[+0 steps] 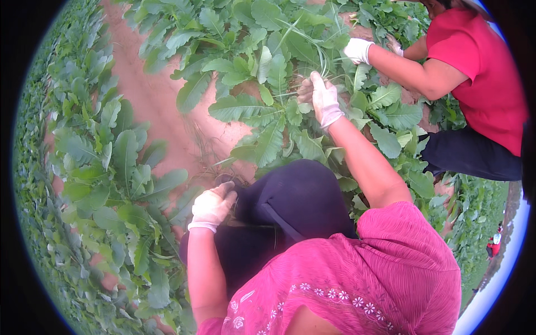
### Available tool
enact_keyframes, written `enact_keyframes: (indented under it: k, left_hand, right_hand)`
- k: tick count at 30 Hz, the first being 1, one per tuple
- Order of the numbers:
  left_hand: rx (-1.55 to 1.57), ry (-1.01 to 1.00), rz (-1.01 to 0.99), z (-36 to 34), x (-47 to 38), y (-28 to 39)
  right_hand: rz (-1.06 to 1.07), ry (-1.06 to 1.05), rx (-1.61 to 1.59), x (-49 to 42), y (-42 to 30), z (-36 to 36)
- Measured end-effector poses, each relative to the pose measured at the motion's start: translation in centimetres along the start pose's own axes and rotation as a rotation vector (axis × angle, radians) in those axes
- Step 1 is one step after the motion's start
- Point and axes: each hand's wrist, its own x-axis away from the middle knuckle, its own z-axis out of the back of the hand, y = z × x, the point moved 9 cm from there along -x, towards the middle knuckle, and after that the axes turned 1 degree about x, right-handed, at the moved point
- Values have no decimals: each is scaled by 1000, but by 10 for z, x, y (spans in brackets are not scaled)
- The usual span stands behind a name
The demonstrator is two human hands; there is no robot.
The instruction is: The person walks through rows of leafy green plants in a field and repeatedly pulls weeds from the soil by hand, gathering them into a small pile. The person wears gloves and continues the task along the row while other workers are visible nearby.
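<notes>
My right hand [320, 97], in a white glove, reaches in among broad, toothed leaves of a leafy crop plant [268, 113]. Its fingers are curled around thin grass blades [322, 58], which fan out above and beside the thumb. Leaves and the hand itself hide where the grass meets the soil. Lower and to the left, my left hand [214, 205], also gloved, is held bent beside my knee [297, 197]. Its fingers are curled, and whether anything lies inside them is hidden. Some loose grass [205, 155] lies on the soil just beyond it.
A strip of bare reddish soil [146, 100] runs between crop rows. Another dense row [121, 167] stands on the left. At the upper right a co-worker in a red shirt [481, 71] crouches, a gloved hand [359, 51] close to mine. Another person [495, 243] is far off.
</notes>
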Motion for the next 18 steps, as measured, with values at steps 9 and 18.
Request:
enact_keyframes:
  k: [9,18]
  left_hand:
    - [-67,-31,6,0,4,4]
    - [-19,-11,29,6,0,5]
  right_hand:
    - [-336,282,376,-56,41,60]
    - [-363,-34,505,-99,42,20]
